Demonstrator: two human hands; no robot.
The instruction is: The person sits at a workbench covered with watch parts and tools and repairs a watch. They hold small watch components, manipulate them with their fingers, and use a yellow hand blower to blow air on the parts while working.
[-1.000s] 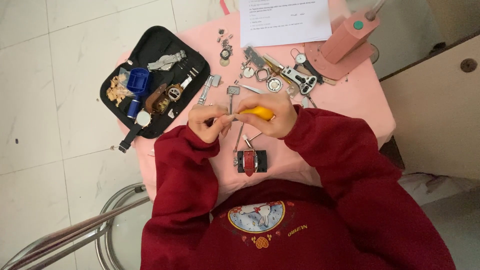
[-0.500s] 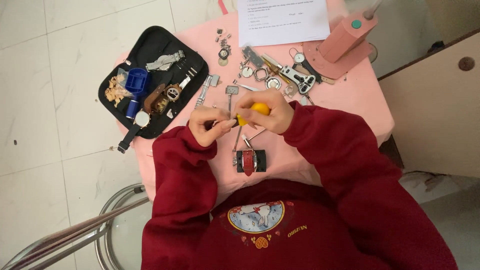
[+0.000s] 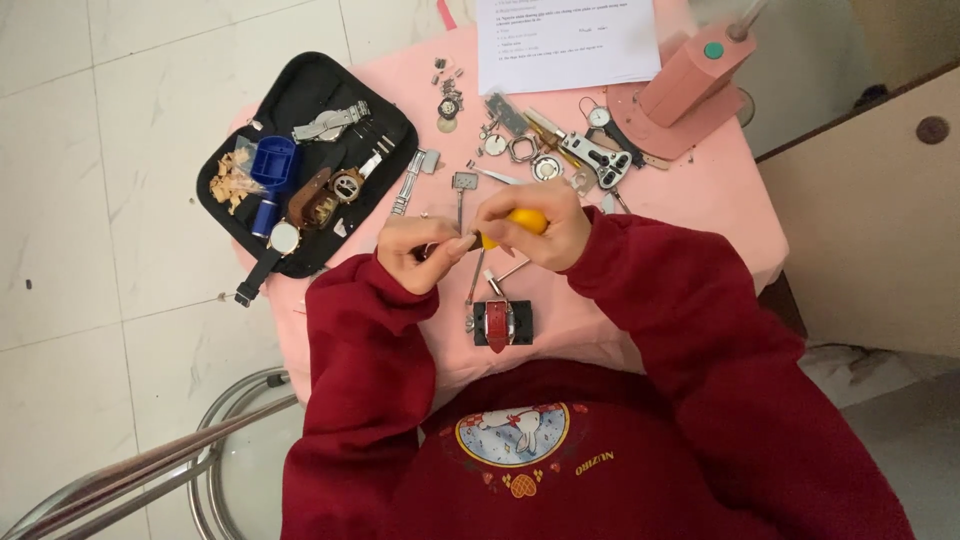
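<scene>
Fingers (image 3: pixel 462 243) of left hand (image 3: pixel 415 250) pinched on something small, too tiny to identify; right hand (image 3: pixel 535 235) wrapped round yellow-handled tool (image 3: pixel 520 222), tip meeting left fingertips above pink worktop (image 3: pixel 700 200). Work seemingly midway: red-strapped watch (image 3: pixel 497 322) clamped in black holder just below hands, loose parts scattered beyond. Black open case (image 3: pixel 300 90) at left holding watches, blue tool, metal bracelet.

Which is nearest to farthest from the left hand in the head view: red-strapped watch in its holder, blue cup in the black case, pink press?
From the left hand:
1. Red-strapped watch, just below and right of it.
2. Blue cup, up-left in the black case.
3. Pink press, far up-right.
</scene>
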